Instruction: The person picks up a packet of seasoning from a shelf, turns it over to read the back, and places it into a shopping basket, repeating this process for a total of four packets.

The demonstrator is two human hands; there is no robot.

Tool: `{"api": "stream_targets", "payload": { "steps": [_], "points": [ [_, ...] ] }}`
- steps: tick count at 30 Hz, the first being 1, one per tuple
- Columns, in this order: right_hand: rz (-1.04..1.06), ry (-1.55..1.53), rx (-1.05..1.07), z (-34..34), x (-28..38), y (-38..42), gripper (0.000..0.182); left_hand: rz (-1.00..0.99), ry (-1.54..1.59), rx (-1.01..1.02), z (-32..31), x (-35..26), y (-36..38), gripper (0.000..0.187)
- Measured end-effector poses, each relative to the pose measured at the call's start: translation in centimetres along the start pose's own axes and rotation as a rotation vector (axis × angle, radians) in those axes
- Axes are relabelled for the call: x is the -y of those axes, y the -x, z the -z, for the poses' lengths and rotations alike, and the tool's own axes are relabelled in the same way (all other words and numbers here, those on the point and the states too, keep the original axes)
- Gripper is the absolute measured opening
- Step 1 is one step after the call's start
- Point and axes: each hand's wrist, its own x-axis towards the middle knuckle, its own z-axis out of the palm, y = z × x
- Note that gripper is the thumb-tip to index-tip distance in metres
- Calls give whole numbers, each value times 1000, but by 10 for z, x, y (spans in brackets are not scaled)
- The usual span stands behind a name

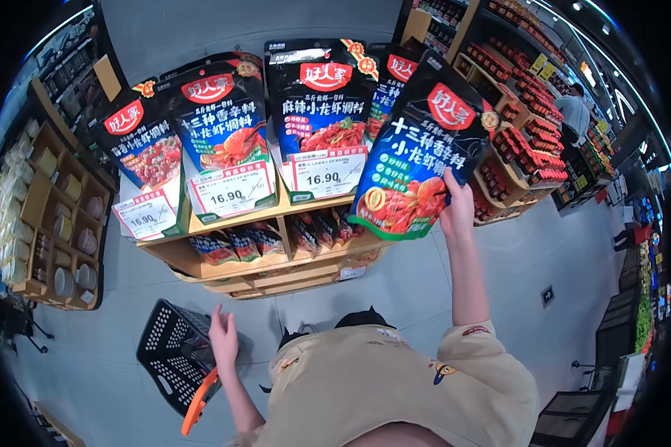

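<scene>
My right hand (457, 205) grips the lower right edge of a black and blue seasoning pouch (421, 153) with crayfish pictured on it, holding it tilted in front of the shelf. My left hand (224, 335) is down by my side with its fingers loosely stretched out and nothing in them. A dark grey shopping basket (164, 354) with round holes hangs beside it, its orange handle (198, 402) lying against my left forearm. Similar pouches stand in a row on the display: one with a crayfish picture (220, 123) and another (317, 112) right of it.
Price cards (326, 175) reading 16.90 stand before the pouches on the wooden display stand (253, 276), with more packs in its lower compartments. Wooden shelves of goods (60, 216) rise at the left; shelves of red-lidded jars (525, 149) line the right, where a person (574, 112) stands.
</scene>
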Motion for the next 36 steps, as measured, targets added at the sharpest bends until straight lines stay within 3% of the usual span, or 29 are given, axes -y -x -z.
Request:
{"api": "stream_targets", "payload": {
  "steps": [3,6,7,11,17,21,24,28,31,36],
  "points": [
    [-271,15,88,-15,-23,34,22,-166,656,360,-53,-63,-13,40],
    [-386,46,122,-24,-47,62,21,-334,896,716,-76,-113,-15,60],
    [-416,43,126,-24,-54,69,21,-300,976,736,-90,-109,-15,66],
    [-446,99,82,-19,-68,83,22,71,1046,723,-106,-111,4,59],
    [-586,146,78,1,-61,85,27,186,1371,729,-115,-105,10,54],
    [-610,105,-57,-5,-65,89,34,179,1400,682,-118,-106,13,51],
    [-562,245,-121,3,-75,89,48,193,1404,674,-118,-104,13,51],
    [-526,177,-64,2,-77,89,38,175,1379,670,-117,-103,14,50],
    [-539,215,-95,8,-81,90,48,181,1390,663,-117,-103,14,51],
    [-584,151,-97,13,-84,91,48,194,1320,646,-116,-105,16,51]
  ]
}}
